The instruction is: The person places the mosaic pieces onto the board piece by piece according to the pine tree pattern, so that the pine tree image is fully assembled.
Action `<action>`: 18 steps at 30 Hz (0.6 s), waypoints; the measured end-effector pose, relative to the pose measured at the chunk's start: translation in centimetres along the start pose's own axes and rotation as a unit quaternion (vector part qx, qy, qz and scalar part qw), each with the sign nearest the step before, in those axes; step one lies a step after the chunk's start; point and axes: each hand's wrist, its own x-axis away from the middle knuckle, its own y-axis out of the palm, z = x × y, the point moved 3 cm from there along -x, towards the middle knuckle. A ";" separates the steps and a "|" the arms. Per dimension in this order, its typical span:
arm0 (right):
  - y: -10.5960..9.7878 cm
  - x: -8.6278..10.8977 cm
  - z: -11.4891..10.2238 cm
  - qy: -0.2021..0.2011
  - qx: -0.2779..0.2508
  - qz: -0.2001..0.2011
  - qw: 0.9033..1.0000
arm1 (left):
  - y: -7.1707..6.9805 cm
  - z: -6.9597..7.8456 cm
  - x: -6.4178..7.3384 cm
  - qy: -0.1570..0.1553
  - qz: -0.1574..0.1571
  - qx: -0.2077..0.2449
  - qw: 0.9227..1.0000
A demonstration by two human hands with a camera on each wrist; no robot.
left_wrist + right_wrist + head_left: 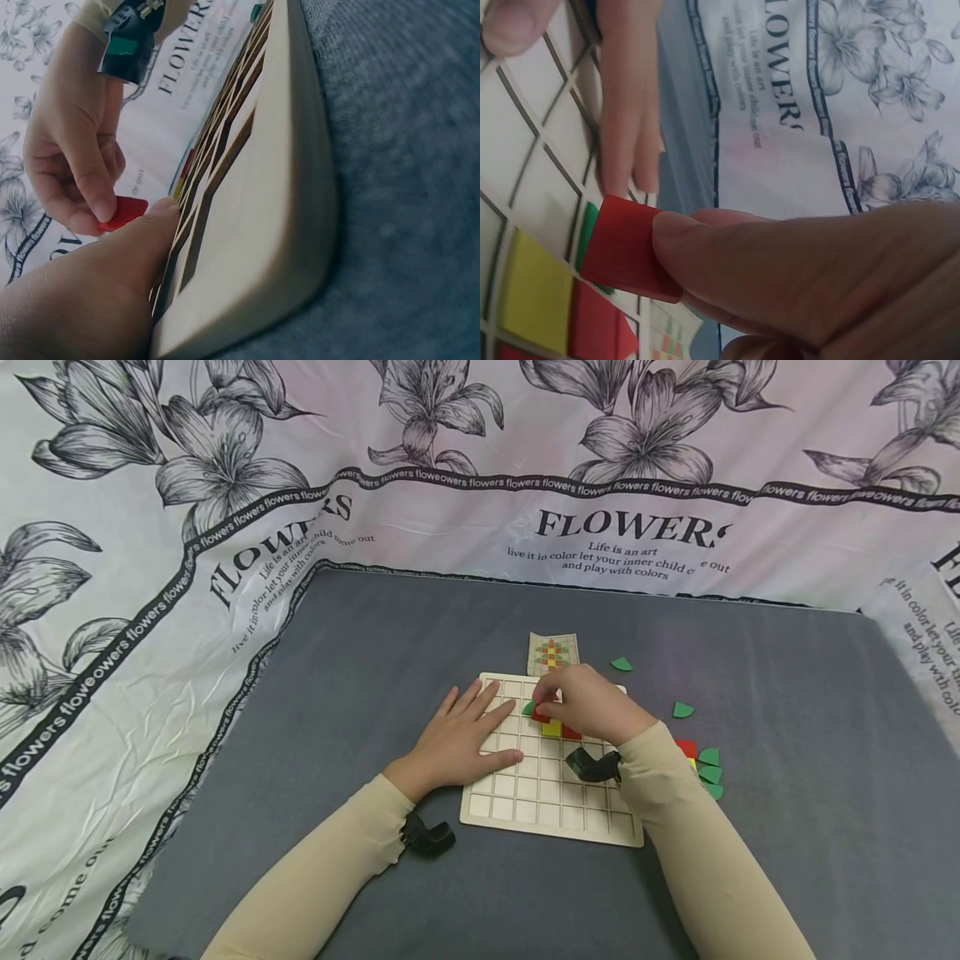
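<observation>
My right hand [596, 703] pinches a red square tile [630, 251] between thumb and fingers, just above the wooden grid board [555, 832]. Below that tile, a yellow tile [534, 292] and another red tile [572, 733] lie in neighbouring cells. A green piece [528, 708] sits beside them, partly hidden by the held tile. With fingers spread, my left hand [456, 745] rests on the left part of the board. In the left wrist view its thumb [142, 240] lies over the board's edge.
A pattern card [536, 648] lies behind the board. Two green pieces lie apart on the grey table [360, 660], behind and right of the board. Several more green pieces [708, 757] and a red tile [686, 747] lie beside my right forearm. Flower-printed cloth [450, 518] borders the table.
</observation>
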 end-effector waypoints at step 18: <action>2.1 -1.0 -0.4 -0.026 0.014 -0.005 1.000 | 0.1 -0.2 0.2 0.005 0.000 0.003 1.000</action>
